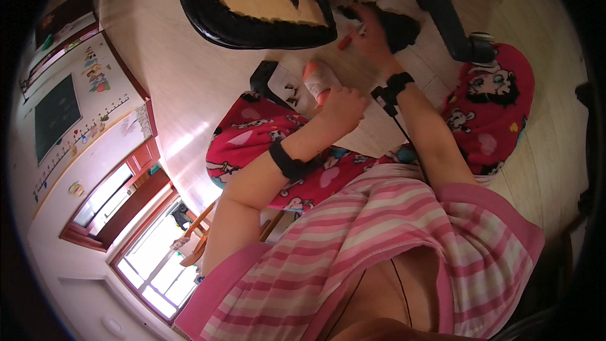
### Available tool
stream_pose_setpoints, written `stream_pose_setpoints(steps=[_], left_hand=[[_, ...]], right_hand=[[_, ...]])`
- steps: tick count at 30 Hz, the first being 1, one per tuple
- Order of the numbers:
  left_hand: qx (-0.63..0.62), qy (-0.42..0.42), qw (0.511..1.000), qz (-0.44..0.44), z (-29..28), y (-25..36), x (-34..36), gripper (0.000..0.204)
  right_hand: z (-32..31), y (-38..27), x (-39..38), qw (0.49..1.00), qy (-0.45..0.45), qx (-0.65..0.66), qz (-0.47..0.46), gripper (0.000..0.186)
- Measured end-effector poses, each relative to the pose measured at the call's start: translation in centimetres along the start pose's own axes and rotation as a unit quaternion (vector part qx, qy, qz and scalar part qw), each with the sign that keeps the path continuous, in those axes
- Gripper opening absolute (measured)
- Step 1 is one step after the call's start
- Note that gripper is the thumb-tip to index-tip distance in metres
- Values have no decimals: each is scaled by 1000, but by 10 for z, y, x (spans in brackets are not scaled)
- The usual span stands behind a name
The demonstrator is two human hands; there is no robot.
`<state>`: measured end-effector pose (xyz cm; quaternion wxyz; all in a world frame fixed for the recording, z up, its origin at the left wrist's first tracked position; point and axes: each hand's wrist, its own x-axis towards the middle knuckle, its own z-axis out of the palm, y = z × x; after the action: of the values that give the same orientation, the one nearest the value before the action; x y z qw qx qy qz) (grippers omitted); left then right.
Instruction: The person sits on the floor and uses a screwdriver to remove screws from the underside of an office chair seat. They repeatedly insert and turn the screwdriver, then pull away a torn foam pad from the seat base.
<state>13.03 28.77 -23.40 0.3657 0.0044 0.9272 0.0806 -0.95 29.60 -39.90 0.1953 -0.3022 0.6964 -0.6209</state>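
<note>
My left hand [342, 111] is closed around the lower part of an orange-and-white bottle [319, 81], which tilts up and away from me. Farther out and to the right, my right hand [374, 43] reaches down by a ragged black piece of covering [398, 27] on the floor. Its fingers are bent around a small thing with a red end [344, 42] and a pale, shiny part, too small to name. Above both hands is a black padded seat [252, 43], its covering torn away to show a tan layer.
A black curved chair part [435, 9] stands at the upper right, another black piece [262, 77] left of the bottle. Red patterned trousers [492, 101] cover my spread legs. The floor [151, 38] is pale. A wall with a dark green board [58, 113] is far left.
</note>
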Motion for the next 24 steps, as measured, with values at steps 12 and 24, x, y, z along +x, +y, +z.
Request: stream_pose_setpoints(steps=[12, 24], left_hand=[[61, -7, 998, -2, -2, 7, 1, 28], [79, -11, 996, -34, 12, 11, 15, 29]], right_hand=[[15, -74, 13, 966, -159, 192, 71, 22], [22, -211, 133, 952, -61, 75, -290, 58]])
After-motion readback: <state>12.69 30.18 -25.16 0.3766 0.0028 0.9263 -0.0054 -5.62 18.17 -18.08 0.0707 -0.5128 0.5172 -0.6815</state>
